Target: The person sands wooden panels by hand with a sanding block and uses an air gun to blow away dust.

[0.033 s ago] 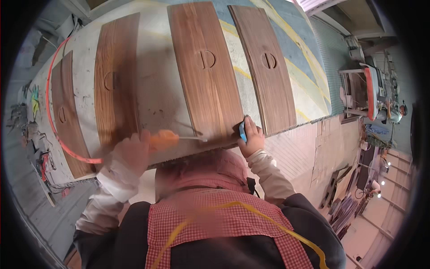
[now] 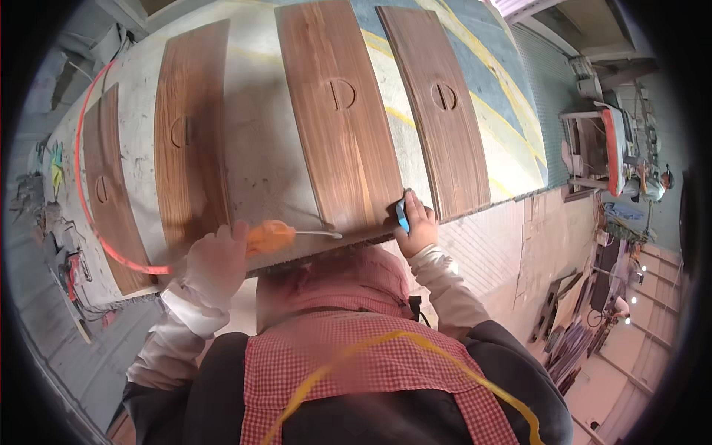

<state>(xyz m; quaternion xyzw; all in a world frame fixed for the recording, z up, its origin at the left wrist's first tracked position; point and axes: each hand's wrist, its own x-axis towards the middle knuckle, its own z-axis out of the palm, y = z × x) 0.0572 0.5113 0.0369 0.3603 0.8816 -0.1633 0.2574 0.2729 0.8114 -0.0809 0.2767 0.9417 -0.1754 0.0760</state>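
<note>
My left hand (image 2: 216, 256) grips an orange air blow gun (image 2: 269, 236) with a thin metal nozzle. Its tip lies over the near end of a brown wood-grain panel (image 2: 337, 126), the third from the left. At that panel's near right corner, my right hand (image 2: 419, 224) is closed around a small blue-edged pad (image 2: 402, 215), mostly hidden by the fingers. A half-round groove is cut in each panel. To the right lies another panel (image 2: 445, 141); to the left are a streaky panel (image 2: 189, 156) and a narrower panel (image 2: 111, 193).
The panels lie on a pale, worn table (image 2: 259, 148) with blue and yellow patches. A red hose (image 2: 87, 200) curves along the left side toward my left hand. Stacked strips (image 2: 575, 345) lie on the floor at right. Another person (image 2: 653, 185) is far right.
The nozzle tip of the blow gun has dipped slightly toward me. Both hands stay in nearly the same places, and the panels have not visibly moved.
</note>
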